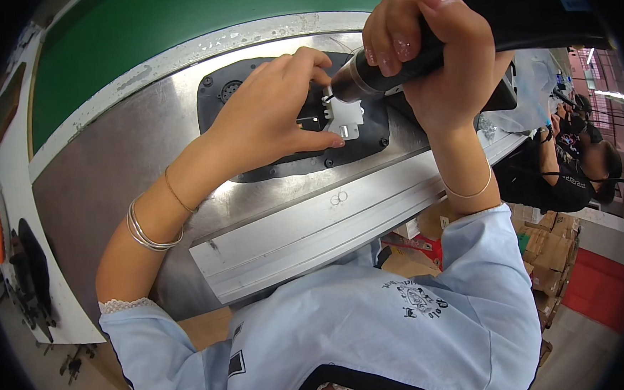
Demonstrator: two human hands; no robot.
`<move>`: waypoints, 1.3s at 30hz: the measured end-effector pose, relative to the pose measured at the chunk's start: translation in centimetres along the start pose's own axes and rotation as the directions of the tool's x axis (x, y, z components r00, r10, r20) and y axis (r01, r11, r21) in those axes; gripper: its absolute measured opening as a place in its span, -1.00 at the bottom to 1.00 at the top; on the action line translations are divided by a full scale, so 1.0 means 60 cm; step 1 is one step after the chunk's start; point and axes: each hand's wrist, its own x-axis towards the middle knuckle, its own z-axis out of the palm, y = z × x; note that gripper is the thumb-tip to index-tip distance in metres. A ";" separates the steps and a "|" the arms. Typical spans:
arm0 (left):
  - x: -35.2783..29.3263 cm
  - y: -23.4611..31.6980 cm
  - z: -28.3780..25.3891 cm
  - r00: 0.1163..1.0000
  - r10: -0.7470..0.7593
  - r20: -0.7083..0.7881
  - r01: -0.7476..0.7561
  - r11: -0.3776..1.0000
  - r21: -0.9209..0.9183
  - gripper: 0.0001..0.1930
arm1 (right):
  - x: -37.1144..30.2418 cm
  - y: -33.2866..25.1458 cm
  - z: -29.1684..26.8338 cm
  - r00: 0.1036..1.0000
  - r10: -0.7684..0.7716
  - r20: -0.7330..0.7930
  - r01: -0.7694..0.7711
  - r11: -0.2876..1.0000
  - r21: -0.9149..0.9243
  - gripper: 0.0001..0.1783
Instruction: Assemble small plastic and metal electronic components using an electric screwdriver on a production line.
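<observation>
A black plastic panel (374, 132) with a round grille and several screw posts lies on the metal worktop. On it sits a small white plastic bracket (348, 114). My left hand (264, 112) spans this bracket, thumb at its near edge and fingers at its far edge, pressing it against the panel. A black power screwdriver (522, 14) is gripped in my right hand (454, 57), held tilted with its metal nose pointing down and left. Its bit reaches a hole at the bracket's left side, close to my left fingertips; whether a screw is there I cannot make out.
A pale metal rail (313, 213) runs along the worktop's near edge. Beyond the panel lies a green surface (208, 19) with a worn white border. Clear plastic bags (537, 85) lie at the right, near another person (568, 172). Cardboard boxes (551, 245) are stacked below.
</observation>
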 end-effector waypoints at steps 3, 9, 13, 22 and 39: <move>0.000 -0.001 0.000 1.000 0.000 0.001 0.000 1.000 -0.002 -0.23 | 0.005 0.007 -0.003 0.999 -0.020 0.035 0.020 1.000 0.005 -0.77; -0.001 -0.003 -0.001 1.000 0.000 0.007 0.000 1.000 0.009 -0.24 | 0.007 0.009 0.002 0.999 -0.001 0.040 0.000 1.000 0.029 -0.80; -0.002 -0.001 -0.001 1.000 -0.003 0.002 0.003 1.000 0.030 -0.25 | 0.004 0.016 0.004 0.999 -0.007 0.045 0.006 1.000 0.010 -0.81; 0.001 0.001 -0.003 1.000 0.002 0.013 -0.002 1.000 0.030 -0.26 | 0.011 -0.006 -0.017 0.999 -0.028 0.017 0.030 0.992 -0.125 -0.72; 0.003 0.003 -0.007 0.995 -0.068 0.067 0.068 0.998 0.006 -0.26 | -0.001 -0.050 -0.247 0.935 -0.353 0.033 0.354 0.928 -0.117 -0.85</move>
